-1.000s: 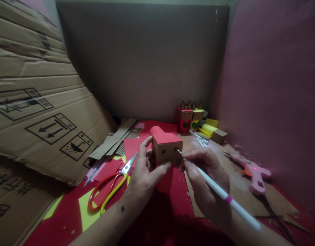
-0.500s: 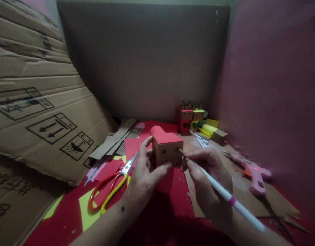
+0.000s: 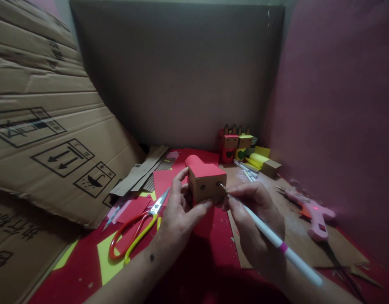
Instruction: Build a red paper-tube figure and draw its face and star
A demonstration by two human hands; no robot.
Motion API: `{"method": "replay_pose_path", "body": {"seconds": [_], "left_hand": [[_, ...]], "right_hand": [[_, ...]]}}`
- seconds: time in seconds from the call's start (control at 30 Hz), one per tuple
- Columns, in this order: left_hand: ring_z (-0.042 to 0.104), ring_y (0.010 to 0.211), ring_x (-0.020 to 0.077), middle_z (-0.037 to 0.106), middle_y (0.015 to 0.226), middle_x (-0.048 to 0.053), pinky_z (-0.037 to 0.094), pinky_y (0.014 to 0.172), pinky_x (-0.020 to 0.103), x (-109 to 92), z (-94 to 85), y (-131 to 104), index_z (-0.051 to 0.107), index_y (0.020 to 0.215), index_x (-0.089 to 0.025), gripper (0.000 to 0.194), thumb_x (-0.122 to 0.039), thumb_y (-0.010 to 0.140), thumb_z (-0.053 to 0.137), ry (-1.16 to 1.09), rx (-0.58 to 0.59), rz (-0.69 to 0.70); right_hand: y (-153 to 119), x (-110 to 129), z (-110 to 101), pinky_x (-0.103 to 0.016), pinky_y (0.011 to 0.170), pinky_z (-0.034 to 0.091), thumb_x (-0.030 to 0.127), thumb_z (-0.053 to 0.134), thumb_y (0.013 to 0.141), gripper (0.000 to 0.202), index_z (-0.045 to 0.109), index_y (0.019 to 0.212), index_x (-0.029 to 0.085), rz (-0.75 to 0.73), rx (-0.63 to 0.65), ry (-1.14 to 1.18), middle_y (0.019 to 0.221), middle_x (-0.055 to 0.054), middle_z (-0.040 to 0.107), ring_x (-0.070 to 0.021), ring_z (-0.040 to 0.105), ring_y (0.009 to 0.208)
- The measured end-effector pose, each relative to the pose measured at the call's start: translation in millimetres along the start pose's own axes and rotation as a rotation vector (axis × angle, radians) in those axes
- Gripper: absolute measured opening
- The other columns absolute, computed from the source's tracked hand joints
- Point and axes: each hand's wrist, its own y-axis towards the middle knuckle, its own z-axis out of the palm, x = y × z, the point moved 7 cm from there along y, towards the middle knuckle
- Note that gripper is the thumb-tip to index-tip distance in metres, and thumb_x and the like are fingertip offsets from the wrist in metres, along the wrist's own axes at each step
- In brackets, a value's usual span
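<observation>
My left hand (image 3: 178, 215) is closed around a small cardboard box (image 3: 207, 191) with a red paper top, its thumb along the lower front edge. Two dark eye-like spots mark the box's brown front face. Pinched in my right hand (image 3: 257, 215) is a white marker pen (image 3: 267, 233) with a purple band. Its tip touches the right-hand spot. Behind the box rises a rounded red paper piece (image 3: 193, 160); whether it joins the box I cannot tell. Scissors (image 3: 147, 223) with red and yellow handles lie beside my left hand.
A pink glue gun (image 3: 314, 211) with a lit red light rests on a cardboard sheet (image 3: 295, 249) at right. Two finished-looking paper figures (image 3: 229, 147) stand at the back near more markers (image 3: 247, 169). A large carton (image 3: 49, 126) leans in from the left; cardboard strips (image 3: 140, 175) lie beside it.
The marker and my right hand have shifted slightly left and tilted a little, with the tip still at the right-hand spot. My left hand and the box have hardly moved.
</observation>
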Motion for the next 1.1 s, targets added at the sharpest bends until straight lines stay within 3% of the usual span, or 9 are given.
{"method": "replay_pose_path", "body": {"seconds": [0.57,0.73,1.1], "left_hand": [[0.062,0.118,0.0337,0.067,0.12,0.01,0.049,0.103,0.05,4.7,-2.0,2.2,0.034,0.141,-0.03,0.079,-0.029,0.077,0.079,-0.028,0.017,0.002],[0.063,0.116,0.0352,0.068,0.117,0.011,0.053,0.095,0.048,3.5,-2.6,1.7,0.036,0.14,-0.028,0.079,-0.028,0.075,0.08,-0.042,-0.006,0.009],[0.063,0.117,0.0334,0.068,0.117,0.01,0.046,0.105,0.052,3.8,-3.2,3.5,0.035,0.141,-0.029,0.078,-0.03,0.077,0.08,-0.007,0.008,0.02]], "right_hand": [[1.2,3.4,-0.7,-0.024,0.053,0.053,0.015,0.057,0.089,0.011,0.061,0.091,0.024,-0.024,0.004,-0.054,0.078,0.002,0.067,-0.0119,0.063,0.062],[0.6,2.7,-0.5,-0.024,0.047,0.048,0.016,0.057,0.089,0.009,0.06,0.09,0.024,-0.004,0.011,-0.049,0.075,0.003,0.065,-0.0106,0.058,0.055],[1.4,1.2,-0.3,-0.024,0.046,0.044,0.014,0.056,0.089,0.011,0.06,0.09,0.024,-0.024,0.022,-0.007,0.073,0.003,0.062,-0.011,0.056,0.055]]}}
